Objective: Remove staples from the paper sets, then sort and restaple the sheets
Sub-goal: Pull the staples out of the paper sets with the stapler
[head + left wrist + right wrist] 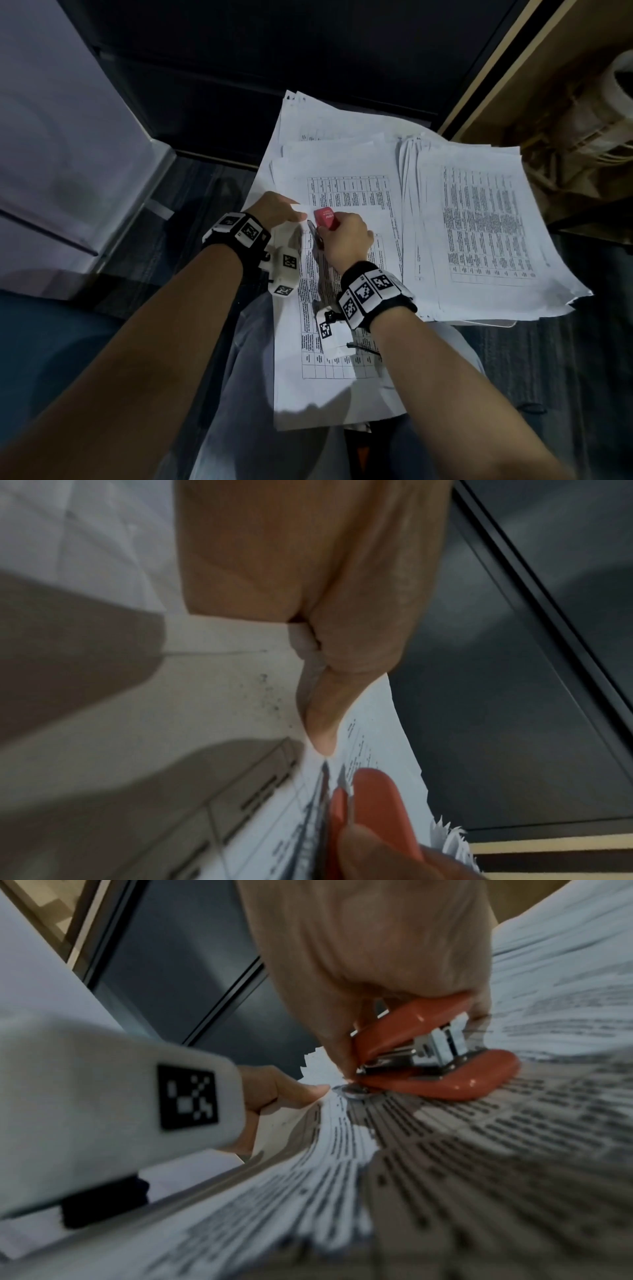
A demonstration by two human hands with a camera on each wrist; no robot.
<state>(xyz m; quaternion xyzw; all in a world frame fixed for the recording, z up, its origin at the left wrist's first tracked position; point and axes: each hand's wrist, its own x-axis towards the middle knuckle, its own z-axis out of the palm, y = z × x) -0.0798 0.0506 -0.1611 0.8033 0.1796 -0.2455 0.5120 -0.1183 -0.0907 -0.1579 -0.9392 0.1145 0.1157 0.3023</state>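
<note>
The left hand [274,209] pinches the paper set's [329,383] far left corner taut so the right hand [346,240], gripping the red stapler [325,217], can work there.

Dark carpeted floor [191,192], printed paper stacks [479,222] spread on it — front sheets [329,383] overlapping the person's lap

Red stapler [326,218] with metal magazine, resting at top-left corner of printed paper set [329,329] lying on the lap, corner lifted, two larger stacks of printed sheets [479,233] spread beyond it, edges fanned unevenly
</note>
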